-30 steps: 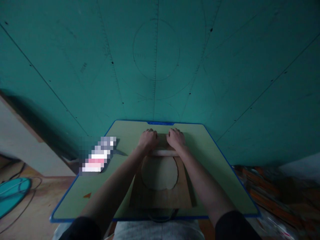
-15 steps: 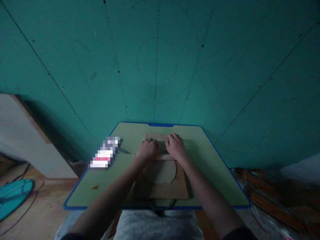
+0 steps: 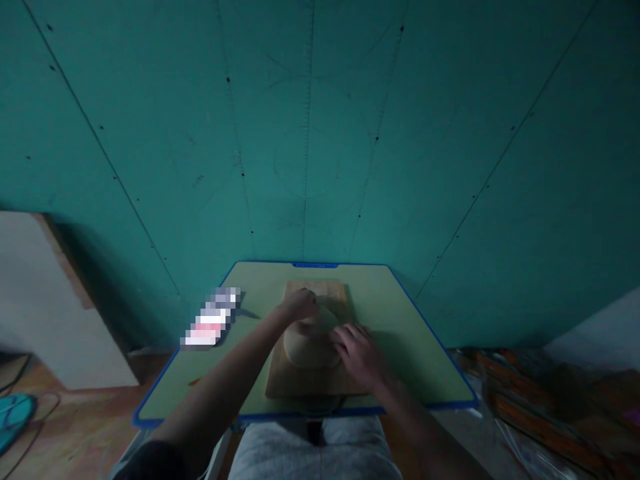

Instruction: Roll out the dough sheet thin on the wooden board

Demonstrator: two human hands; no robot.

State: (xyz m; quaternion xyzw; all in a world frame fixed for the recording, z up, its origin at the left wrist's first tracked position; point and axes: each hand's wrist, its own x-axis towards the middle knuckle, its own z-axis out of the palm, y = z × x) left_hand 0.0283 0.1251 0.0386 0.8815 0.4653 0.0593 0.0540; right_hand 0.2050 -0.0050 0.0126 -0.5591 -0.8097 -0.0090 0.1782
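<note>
From above the wearer's lap (image 3: 280,453), the single head-worn camera faces forward and down over the nearby table (image 3: 395,300) to the green wall (image 3: 320,133) beyond.

Counter (image 3: 395,303) seen from its near edge; wall (image 3: 450,133) behind the far edge. Midway between left and right edges lies a board (image 3: 293,383), bearing sheet of dough (image 3: 307,355). Left grip (image 3: 303,305): far left of dough; right grip (image 3: 355,343): dough's right side. Masked object (image 3: 210,321): along counter's left edge. Small piece (image 3: 194,382): toward near left corner. Panel (image 3: 55,300): beyond, left.
</note>
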